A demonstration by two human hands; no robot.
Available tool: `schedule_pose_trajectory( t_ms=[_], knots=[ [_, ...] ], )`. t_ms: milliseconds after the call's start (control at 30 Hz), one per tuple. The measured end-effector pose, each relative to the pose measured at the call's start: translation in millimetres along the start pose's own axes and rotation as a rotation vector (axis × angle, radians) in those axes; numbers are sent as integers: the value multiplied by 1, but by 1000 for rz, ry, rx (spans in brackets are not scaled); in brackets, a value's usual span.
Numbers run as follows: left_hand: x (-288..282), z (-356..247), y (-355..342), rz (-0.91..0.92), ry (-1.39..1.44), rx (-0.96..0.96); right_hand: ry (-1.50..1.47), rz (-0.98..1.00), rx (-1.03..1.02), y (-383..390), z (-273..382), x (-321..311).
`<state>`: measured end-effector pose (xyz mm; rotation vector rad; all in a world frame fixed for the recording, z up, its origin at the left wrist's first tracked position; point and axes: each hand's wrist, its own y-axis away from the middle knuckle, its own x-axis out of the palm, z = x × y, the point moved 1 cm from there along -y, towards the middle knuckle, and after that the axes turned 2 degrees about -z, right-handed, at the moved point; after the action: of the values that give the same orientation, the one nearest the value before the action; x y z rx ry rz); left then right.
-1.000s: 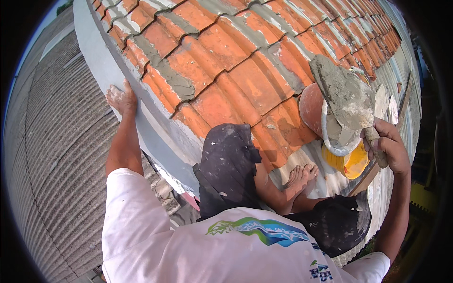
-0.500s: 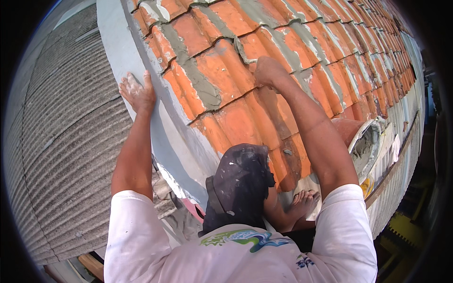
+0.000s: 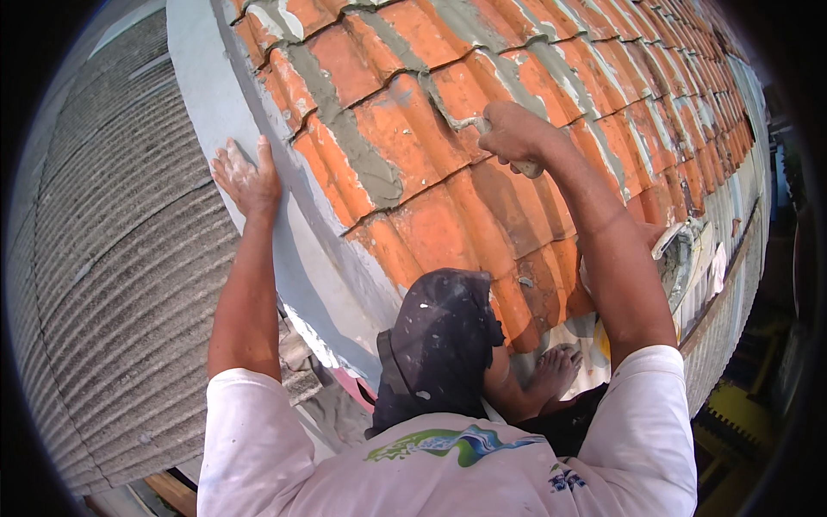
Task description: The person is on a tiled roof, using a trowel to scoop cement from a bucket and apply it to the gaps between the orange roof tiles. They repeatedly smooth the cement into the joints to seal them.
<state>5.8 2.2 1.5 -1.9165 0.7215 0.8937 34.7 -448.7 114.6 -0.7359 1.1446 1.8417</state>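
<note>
My left hand [image 3: 248, 178], its fingers spread and whitened with paste, rests on the pale coping of a low wall [image 3: 207, 77]. Over the orange roof tiles [image 3: 422, 129], my right hand [image 3: 522, 136] is closed around the handle of a trowel [image 3: 470, 123]. The trowel's thin blade is seen nearly edge-on against a tile's lower edge. Left of it, a strip of grey mortar [image 3: 373, 172] fills the channel between two tile rows. More mortar strips run up the roof beyond my right hand.
Corrugated grey sheeting [image 3: 121, 189] lies left of the wall. To the right, my forearm mostly covers a mortar container [image 3: 680, 246], near a long board [image 3: 719, 289] on metal sheeting. My bare foot [image 3: 556, 375] is below the tiles' lower edge.
My right hand has shifted slightly right and turned, so the trowel handle now shows. The right forearm now covers more of the container. My left hand stays on the coping.
</note>
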Motion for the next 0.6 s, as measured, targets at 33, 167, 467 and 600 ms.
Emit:
schedule_pose_trajectory(
  t_ms=[33, 167, 467, 600],
  knots=[
    [-1, 1, 0, 4, 9, -6, 24, -13, -32, -9, 6, 5],
    [0, 2, 0, -12, 14, -1, 147, -180, -127, -27, 25, 22],
    [-2, 3, 3, -51, 86, 44, -20, -140, 21, -17, 28, 1],
    [-5, 0, 3, -60, 124, 51, 164, -213, -42, -41, 52, 25]
  ],
)
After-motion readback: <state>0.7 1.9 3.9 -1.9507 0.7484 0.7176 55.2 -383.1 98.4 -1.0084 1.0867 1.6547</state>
